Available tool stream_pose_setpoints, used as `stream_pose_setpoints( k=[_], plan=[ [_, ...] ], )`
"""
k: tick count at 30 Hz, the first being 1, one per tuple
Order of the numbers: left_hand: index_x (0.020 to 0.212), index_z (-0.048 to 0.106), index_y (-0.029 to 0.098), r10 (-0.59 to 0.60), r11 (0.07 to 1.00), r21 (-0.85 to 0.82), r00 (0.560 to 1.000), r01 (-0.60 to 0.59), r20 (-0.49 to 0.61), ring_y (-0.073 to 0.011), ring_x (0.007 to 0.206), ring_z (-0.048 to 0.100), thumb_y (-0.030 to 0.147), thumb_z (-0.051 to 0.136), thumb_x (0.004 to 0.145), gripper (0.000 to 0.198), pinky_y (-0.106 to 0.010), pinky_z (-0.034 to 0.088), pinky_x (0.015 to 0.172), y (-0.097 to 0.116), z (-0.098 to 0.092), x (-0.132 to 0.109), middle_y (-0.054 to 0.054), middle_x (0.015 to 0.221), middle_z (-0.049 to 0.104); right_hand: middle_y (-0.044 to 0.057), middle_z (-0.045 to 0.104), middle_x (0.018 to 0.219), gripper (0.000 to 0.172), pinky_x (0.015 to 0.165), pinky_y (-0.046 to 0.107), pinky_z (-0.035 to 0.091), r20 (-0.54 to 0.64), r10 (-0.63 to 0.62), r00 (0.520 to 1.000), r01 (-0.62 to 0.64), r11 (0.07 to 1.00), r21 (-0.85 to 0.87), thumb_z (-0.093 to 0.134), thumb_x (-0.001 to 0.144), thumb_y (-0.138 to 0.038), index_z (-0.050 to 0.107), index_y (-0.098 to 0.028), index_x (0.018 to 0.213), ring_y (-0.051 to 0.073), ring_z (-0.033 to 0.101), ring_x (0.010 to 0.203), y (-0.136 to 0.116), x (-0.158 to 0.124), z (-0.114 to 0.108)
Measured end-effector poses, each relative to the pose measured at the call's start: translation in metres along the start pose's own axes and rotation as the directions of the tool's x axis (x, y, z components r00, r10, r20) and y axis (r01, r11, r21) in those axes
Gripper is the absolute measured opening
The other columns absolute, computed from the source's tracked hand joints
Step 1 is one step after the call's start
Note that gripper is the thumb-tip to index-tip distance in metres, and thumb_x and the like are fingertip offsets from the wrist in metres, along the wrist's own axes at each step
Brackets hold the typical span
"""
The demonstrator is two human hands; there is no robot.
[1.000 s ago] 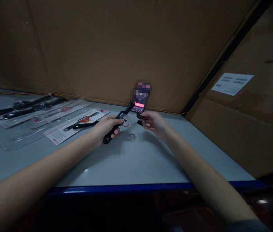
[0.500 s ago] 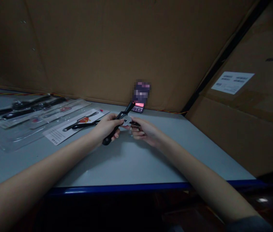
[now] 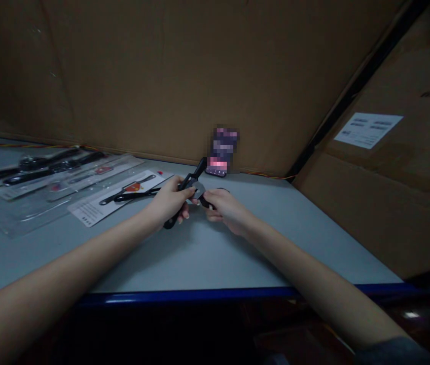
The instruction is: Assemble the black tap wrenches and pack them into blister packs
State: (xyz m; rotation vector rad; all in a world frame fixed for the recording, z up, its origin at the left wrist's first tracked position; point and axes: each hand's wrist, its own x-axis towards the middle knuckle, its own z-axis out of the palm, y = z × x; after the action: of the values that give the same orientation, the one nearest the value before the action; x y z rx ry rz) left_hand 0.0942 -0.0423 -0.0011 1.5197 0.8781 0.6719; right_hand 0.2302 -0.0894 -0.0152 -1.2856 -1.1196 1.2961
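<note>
My left hand (image 3: 169, 200) grips a long black watch strap (image 3: 189, 181), whose lower end sticks out below my fingers. A grey metal clasp (image 3: 198, 189) sits at the strap between my two hands. My right hand (image 3: 227, 213) pinches a short black strap piece (image 3: 206, 203) and brings it against the clasp, with the fingers of both hands almost touching. My fingers hide part of the clasp and most of the short piece, so how they join cannot be seen.
A phone (image 3: 215, 171) leans against the cardboard wall (image 3: 154, 76) behind my hands, its upper part blurred. Several carded watch straps (image 3: 123, 192) in clear plastic lie to the left on the grey table (image 3: 184, 263), which has a blue front edge.
My right hand has moved left and closed in on the clasp, bringing the short strap piece to it. My left hand stays nearly still. The small metal part seen earlier on the table is no longer visible.
</note>
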Motion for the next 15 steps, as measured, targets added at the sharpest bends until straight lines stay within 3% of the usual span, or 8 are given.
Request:
stream_pose_setpoints(
  k=[5,11,15],
  plan=[
    [0.087,0.043,0.019,-0.013,1.000,-0.024,1.000,0.014,0.021,-0.0034,0.030,0.044,0.020,0.046,0.086,0.004,-0.015,0.031,0.028,-0.001,-0.001,0.002,0.002,0.069,0.063,-0.004,0.052,0.054,0.012,0.033,0.014,0.017,-0.101,-0.051,0.994,0.047,0.998,-0.038,0.038,0.090,-0.019,0.049,-0.018,0.095,0.002,0.026,0.031,-0.004,0.003,-0.010],
    [0.090,0.041,0.020,0.007,0.999,-0.038,1.000,-0.008,-0.018,-0.0037,0.031,0.044,0.020,0.046,0.085,0.007,-0.016,0.031,0.027,0.000,-0.001,0.000,0.000,0.075,0.064,-0.006,0.043,0.052,0.018,0.032,0.015,0.013,-0.098,-0.031,0.995,0.030,0.999,-0.013,0.039,0.090,-0.020,0.054,-0.014,0.082,0.000,0.022,0.031,-0.007,0.004,-0.015],
    [0.088,0.041,0.019,0.014,0.997,-0.080,1.000,-0.015,-0.017,-0.0042,0.033,0.044,0.017,0.047,0.083,0.008,-0.015,0.031,0.028,-0.001,0.000,-0.001,0.000,0.072,0.063,-0.006,0.039,0.050,0.029,0.032,0.016,0.013,0.000,-0.057,0.998,0.057,0.998,-0.031,0.046,0.088,-0.037,0.055,-0.014,0.074,0.001,0.020,0.033,-0.006,0.002,-0.013]
  ],
)
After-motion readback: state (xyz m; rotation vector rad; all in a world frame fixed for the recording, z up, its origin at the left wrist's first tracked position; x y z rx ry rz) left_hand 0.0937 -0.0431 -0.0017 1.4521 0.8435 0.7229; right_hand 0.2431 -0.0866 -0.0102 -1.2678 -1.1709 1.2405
